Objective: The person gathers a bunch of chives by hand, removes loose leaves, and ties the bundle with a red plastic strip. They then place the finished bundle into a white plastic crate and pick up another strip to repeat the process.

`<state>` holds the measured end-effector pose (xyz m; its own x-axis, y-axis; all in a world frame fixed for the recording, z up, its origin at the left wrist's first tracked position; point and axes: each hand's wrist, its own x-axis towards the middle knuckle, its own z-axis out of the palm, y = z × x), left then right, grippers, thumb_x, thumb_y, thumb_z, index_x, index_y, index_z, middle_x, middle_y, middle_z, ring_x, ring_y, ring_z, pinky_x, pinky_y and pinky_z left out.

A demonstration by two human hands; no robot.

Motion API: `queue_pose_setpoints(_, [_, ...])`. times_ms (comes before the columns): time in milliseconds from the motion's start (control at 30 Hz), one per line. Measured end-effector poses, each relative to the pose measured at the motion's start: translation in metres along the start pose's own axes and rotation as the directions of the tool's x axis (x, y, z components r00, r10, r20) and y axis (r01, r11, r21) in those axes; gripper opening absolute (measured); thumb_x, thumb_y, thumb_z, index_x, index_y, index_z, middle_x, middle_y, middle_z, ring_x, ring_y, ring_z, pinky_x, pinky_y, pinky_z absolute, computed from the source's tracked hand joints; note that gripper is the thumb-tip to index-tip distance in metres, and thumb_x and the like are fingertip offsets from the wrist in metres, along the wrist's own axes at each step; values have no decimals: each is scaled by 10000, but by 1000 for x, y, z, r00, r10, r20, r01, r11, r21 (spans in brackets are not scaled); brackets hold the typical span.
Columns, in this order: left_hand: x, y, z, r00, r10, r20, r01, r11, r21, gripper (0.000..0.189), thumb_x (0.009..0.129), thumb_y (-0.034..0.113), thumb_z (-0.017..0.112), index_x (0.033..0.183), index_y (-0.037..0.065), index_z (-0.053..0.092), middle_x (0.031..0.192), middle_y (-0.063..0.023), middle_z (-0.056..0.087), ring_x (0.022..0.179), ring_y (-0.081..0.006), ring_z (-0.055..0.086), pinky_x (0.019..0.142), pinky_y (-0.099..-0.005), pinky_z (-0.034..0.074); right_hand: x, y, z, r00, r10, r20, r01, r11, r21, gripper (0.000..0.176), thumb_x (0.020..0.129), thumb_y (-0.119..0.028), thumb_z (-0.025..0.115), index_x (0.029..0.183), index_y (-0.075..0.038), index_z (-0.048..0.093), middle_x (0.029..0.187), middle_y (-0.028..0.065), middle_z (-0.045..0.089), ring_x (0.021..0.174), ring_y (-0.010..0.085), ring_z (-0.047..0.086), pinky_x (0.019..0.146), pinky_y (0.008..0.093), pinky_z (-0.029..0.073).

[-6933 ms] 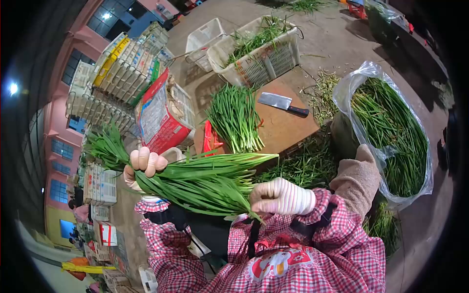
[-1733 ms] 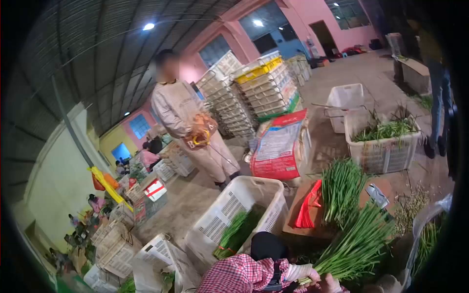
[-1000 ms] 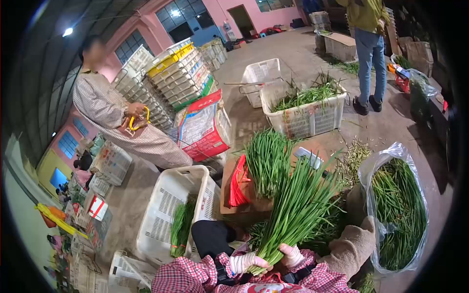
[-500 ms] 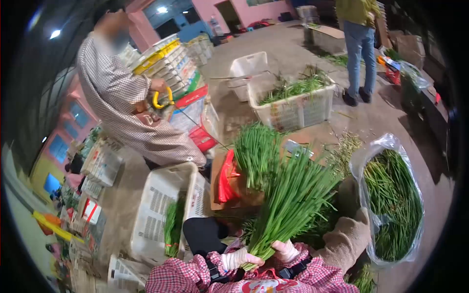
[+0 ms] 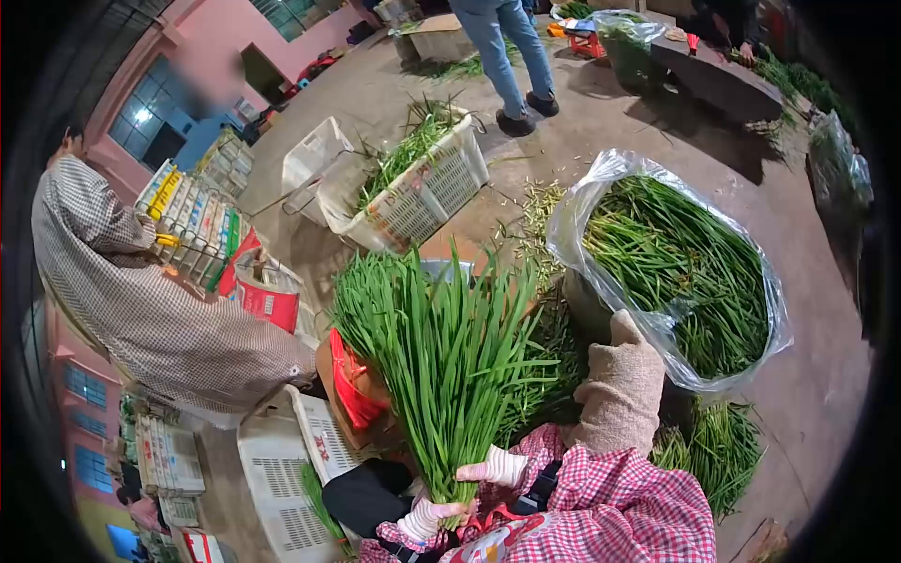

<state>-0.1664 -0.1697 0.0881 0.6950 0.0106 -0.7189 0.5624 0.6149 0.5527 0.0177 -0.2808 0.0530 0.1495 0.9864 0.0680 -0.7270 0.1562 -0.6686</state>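
A large bunch of long green leafy stalks (image 5: 446, 366) stands upright before my lap. Both hands close round its lower ends: my left hand (image 5: 427, 519) at the base, my right hand (image 5: 490, 469) slightly higher on the right side. White wrapping covers part of each hand. Behind the bunch, more green stalks (image 5: 361, 296) lie beside a red plastic strip (image 5: 355, 389) on a brown board. At the right, an open clear plastic bag (image 5: 563, 230) is full of similar stalks.
A person in a checked coat (image 5: 160, 310) stands at the left by stacked crates (image 5: 192, 225). White crates (image 5: 272, 469) (image 5: 422, 202) stand at lower left and ahead, one holding greens. Another person's legs (image 5: 497, 56) are farther off. Loose stalks (image 5: 718, 455) lie at lower right.
The view has swung to the right, so the crates and the person in the checked coat appear farther left. The bunch is now more upright, still in both hands.
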Motion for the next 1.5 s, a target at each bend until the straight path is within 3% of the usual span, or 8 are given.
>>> queue_pose_setpoints(233, [-26,43,4,994,107,-1,-107,993,58,472,729,147,768,1135,27,559,924,-86,641,760,-182,617,659,-312,519,-2,-5,-6,995,41,96,-15,965,-262,612,843,-207,693,1359,-54,402,1302,75,523,1197,184,470,1015,341,371])
queue_pose_setpoints(267, [-29,43,-4,984,159,-86,-148,981,124,501,727,132,766,1168,23,554,970,-89,647,802,-176,618,693,-324,522,-6,-26,0,941,310,136,-258,917,-304,678,817,-253,723,1368,-60,380,1290,92,533,1153,190,497,973,353,407])
queue_pose_setpoints(333, [-30,44,-13,957,277,-84,-258,948,187,513,728,131,767,1180,21,550,991,-85,646,829,-172,619,716,-322,520,-10,-43,-4,916,384,119,-147,596,-789,691,839,-430,654,1376,-84,390,1188,147,594,1125,266,547,931,358,434])
queue_pose_setpoints(433, [-41,36,-50,959,279,-55,-257,932,256,519,738,150,769,1188,14,548,1025,-80,639,884,-168,616,758,-313,513,-25,-70,-11,906,420,50,-74,273,-959,720,814,-605,560,1304,-84,484,1052,213,635,1000,366,602,859,389,474])
queue_pose_setpoints(767, [-83,61,-6,976,186,-110,-129,910,393,318,811,143,721,1066,26,572,792,-36,602,599,-117,551,531,-253,439,-50,-209,13,988,51,-143,-131,766,-629,353,867,-222,668,1147,-16,611,923,58,680,867,120,625,785,274,498])
queue_pose_setpoints(1000, [-87,46,-18,967,222,-123,-143,878,458,265,797,153,727,1001,24,617,739,-21,609,592,-95,542,528,-240,435,-37,-236,37,939,-266,-217,116,840,-530,291,856,-130,655,1103,20,621,867,54,677,788,92,619,721,247,497])
queue_pose_setpoints(1333, [-87,38,-16,970,208,-128,-108,835,539,316,790,122,716,1082,33,633,937,-28,659,823,-106,594,711,-265,494,28,-221,55,902,-431,-21,-41,-36,-999,504,763,-535,660,1024,-105,628,686,101,661,649,299,648,599,372,502])
queue_pose_setpoints(1500, [-79,37,-2,933,356,-50,-246,734,633,360,786,82,723,1123,7,619,1057,-32,657,980,-92,574,852,-269,483,35,-208,54,880,-475,8,-37,-86,-996,380,772,-458,683,889,-98,653,631,119,621,619,316,634,576,393,502])
